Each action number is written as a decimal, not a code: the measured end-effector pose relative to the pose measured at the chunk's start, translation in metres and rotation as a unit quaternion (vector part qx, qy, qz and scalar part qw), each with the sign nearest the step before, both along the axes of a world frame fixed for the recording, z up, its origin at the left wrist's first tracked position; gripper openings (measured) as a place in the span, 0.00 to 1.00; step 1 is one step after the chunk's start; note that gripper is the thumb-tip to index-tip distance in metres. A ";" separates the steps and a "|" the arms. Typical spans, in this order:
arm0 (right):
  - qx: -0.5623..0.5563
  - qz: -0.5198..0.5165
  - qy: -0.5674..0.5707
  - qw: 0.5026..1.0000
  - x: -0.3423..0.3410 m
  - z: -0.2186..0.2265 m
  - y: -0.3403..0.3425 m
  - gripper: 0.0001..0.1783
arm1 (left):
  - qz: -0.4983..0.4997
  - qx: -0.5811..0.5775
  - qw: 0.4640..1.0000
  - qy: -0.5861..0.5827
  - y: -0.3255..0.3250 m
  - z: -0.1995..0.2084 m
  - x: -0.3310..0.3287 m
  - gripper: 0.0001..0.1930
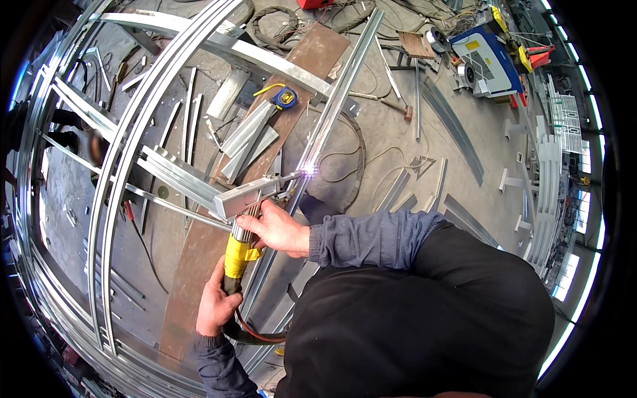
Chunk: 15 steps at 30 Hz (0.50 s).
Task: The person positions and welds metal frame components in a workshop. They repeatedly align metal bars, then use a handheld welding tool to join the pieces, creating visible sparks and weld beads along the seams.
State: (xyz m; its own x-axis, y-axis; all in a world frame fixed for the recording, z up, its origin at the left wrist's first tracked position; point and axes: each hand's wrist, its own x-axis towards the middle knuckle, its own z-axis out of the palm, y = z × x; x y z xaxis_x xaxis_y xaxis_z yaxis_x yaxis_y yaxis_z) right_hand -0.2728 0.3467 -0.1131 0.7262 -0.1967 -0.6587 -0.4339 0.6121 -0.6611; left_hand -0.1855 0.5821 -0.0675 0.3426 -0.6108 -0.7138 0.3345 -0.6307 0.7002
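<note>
A handheld welding gun [249, 197] with a boxy silver head points away to the upper right. Its tip meets a long galvanized metal bar [335, 109], where a bright white-violet spark [309, 170] glows. My right hand [279, 230] is closed round the silver grip just behind the head. Lower down, my left hand [217, 302] wraps the dark hose end below the yellow tape [237, 255]. From there the hose [249, 337] curves beneath my left wrist toward my body.
A metal frame of long rails [133, 126] rises at left. A blue tape measure [284, 98] and metal offcuts [245, 139] lie on a rusty plate [318, 50]. A hammer [406, 113], cables and loose profiles [454, 129] cover the floor, near a blue-white machine [488, 63].
</note>
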 end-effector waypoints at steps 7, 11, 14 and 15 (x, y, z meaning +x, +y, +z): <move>0.003 0.008 -0.011 1.000 -0.001 0.002 0.000 0.22 | -0.003 0.007 1.000 -0.008 0.001 0.000 -0.001 0.46; 0.004 0.010 -0.009 1.000 -0.002 -0.003 0.001 0.23 | 0.001 0.001 1.000 -0.006 0.003 -0.001 -0.002 0.46; 0.004 0.005 -0.001 1.000 -0.003 -0.013 0.006 0.25 | -0.004 0.002 1.000 -0.004 0.004 0.000 -0.001 0.46; 0.005 0.007 -0.005 1.000 -0.004 -0.015 0.007 0.25 | -0.009 0.002 1.000 -0.007 0.004 0.000 -0.001 0.46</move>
State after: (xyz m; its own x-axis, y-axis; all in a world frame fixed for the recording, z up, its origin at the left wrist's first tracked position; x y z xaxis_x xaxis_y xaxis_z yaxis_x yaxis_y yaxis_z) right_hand -0.2772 0.3532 -0.1278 0.7356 -0.1800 -0.6531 -0.4362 0.6118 -0.6599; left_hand -0.1869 0.5863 -0.0679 0.3418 -0.6133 -0.7121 0.3142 -0.6395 0.7016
